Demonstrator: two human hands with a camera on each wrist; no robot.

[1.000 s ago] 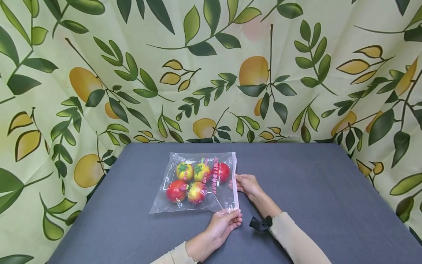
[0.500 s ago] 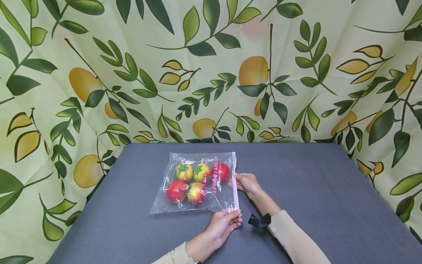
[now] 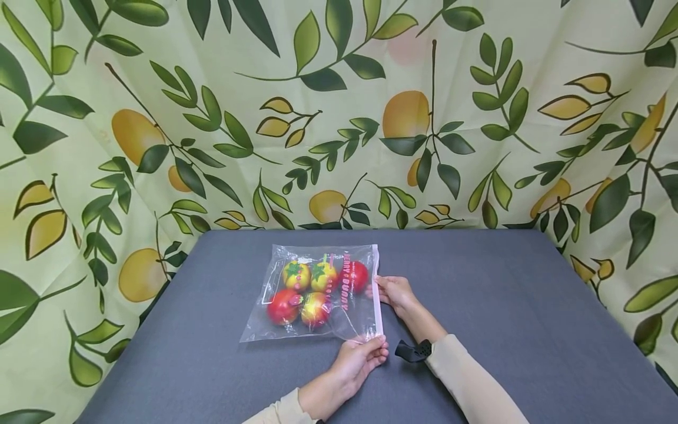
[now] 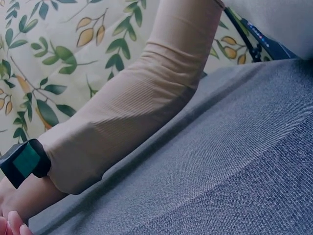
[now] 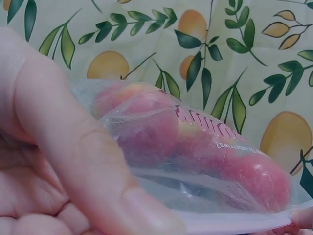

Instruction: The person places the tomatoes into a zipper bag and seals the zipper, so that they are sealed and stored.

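Note:
A clear zip bag [image 3: 254,330] with pink lettering and a pale pink zip strip along its right side lies on the grey table. Inside are several toy-like fruits: a red one [image 3: 282,306], a red-and-yellow one [image 3: 316,310] and a yellow one with green leaves [image 3: 296,275] among them. My left hand [image 3: 360,365] pinches the near end of the strip between thumb and fingers. Farther up the strip, my right hand [image 3: 396,293] pinches it too, some of its fingers behind the plastic. The right wrist view shows a thumb [image 5: 93,147] close up on the strip [image 5: 230,223].
The grey cloth-covered table [image 3: 503,306] stretches out on both sides of the bag. Behind it hangs a curtain [image 3: 349,159] printed with leaves and fruit. A black wrist strap [image 3: 414,351] sits at the right cuff.
My right hand has edged slightly up and left along the strip, its forearm shifting left too. The left hand and the bag stay nearly where they were.

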